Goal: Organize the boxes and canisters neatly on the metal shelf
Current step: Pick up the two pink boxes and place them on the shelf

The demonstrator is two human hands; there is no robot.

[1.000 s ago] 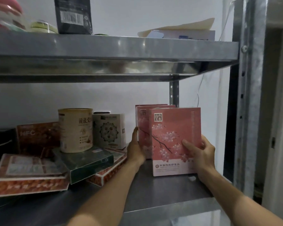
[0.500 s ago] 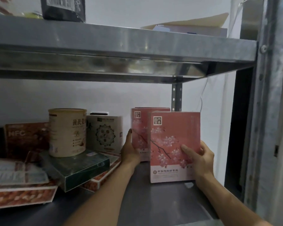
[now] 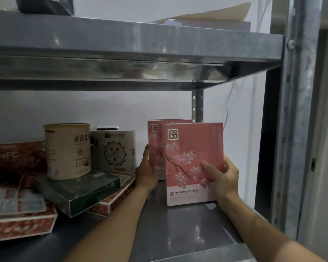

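Lower board of a grey metal shelf [image 3: 178,233], right end: two upright pink cardboard boxes printed with a blossom branch. The front pink box [image 3: 189,163] stands slightly tilted, its lower edge at the board; whether it rests there or is just lifted cannot be told. The right hand [image 3: 223,178] grips it at the right edge, thumb laid across the printed face and fingers curled behind. The rear pink box [image 3: 155,140] stands just behind and to the left, partly covered by the front one, close to the perforated rear post [image 3: 197,103]. The left hand [image 3: 146,173] lies against its left side, one digit pointing up along the edge; the other fingers are hidden, so its grip cannot be told. Lower board, centre: a cream cylindrical canister with a dark band of script [image 3: 67,150], upright on a dark green flat box [image 3: 80,193], which lies tilted across a red-and-white flat box [image 3: 114,203]. Behind, just beside the canister: a pale upright box with a round ornamental pattern [image 3: 115,150]. Back left: a dark red box lettered NFC [image 3: 17,159], upright. Front left: another red-and-white flat box [image 3: 21,225] with a pale flat box [image 3: 13,201] on top. Upper metal board [image 3: 121,42]: a dark bag [image 3: 45,5] at the left, a flat pale box under a beige sheet [image 3: 206,21] at the right. Right side: a galvanised front post [image 3: 299,129].
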